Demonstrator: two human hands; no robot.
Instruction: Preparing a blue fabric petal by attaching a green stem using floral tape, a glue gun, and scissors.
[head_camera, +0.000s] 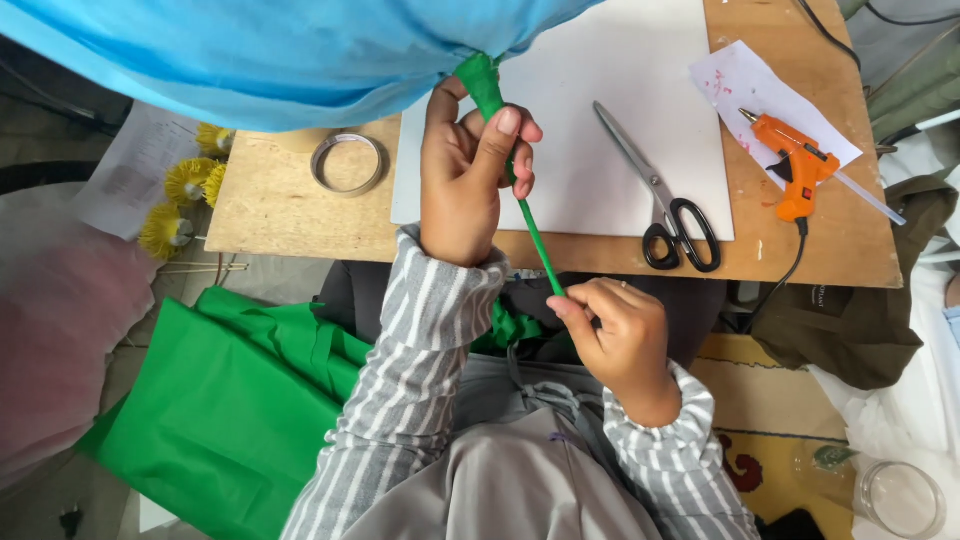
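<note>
Blue fabric (270, 50): one large sheet, above the left grip, over the stem's top.
Green cloth (220, 400): one heap, below left of both grips.
Tabletop (820, 240): wooden, carrying one white board (620, 120).
Scissors (665, 200): one pair, black-handled, right of the left grip.
Glue gun (795, 165): one, orange, farther right on a paper slip.
Green stem (525, 215): one, running slantwise between the grips.
Left hand (465, 180): grip closed around the upper stem.
Right hand (615, 335): fingertips pinched on the lower end.

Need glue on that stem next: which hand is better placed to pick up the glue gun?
Probably the right hand: it only pinches the green stem's lower tip, on the glue gun's side. The left hand grips the stem near its top, supporting it.
</note>
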